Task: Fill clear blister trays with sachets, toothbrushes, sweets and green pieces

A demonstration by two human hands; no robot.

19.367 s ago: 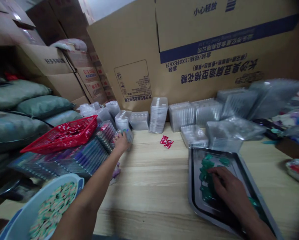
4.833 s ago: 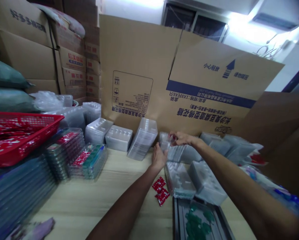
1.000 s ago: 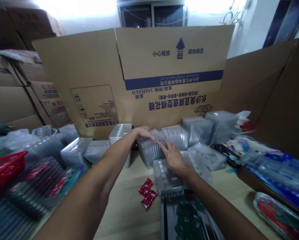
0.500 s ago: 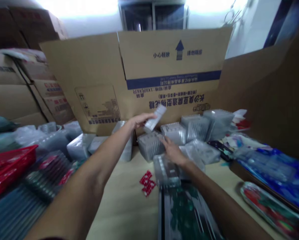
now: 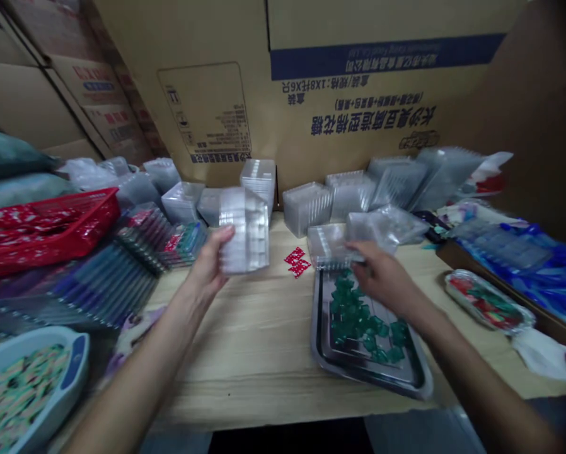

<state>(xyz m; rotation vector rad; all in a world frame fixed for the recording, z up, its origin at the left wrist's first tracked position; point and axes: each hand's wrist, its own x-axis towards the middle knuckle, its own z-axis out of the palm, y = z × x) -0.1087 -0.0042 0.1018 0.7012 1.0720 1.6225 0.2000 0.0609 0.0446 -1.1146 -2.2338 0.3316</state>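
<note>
My left hand (image 5: 212, 258) grips a stack of clear ribbed plastic trays (image 5: 245, 233), held up over the left middle of the table. My right hand (image 5: 382, 274), a little blurred, has its fingers curled at the right edge of a clear plastic container (image 5: 328, 243). That container lies at the far end of a dark metal tray (image 5: 318, 334). Green wrapped pieces (image 5: 358, 315) are spread in the metal tray, below my right hand. Between the hands, small red printed packets (image 5: 297, 261) lie on the wooden table (image 5: 245, 359).
Stacks of clear plastic trays (image 5: 309, 208) line the back, against a large cardboard box (image 5: 311, 132). To the left are a red basket (image 5: 94, 208), filled boxes (image 5: 108, 271) and a light blue basin (image 5: 77, 353). A foil tray (image 5: 488, 302) and blue plastic packaging (image 5: 538, 258) lie right.
The view has tilted down. My left hand has brought the stack of trays away from the back row, toward me and left. My right hand has moved from the back stacks to the container by the metal tray.
</note>
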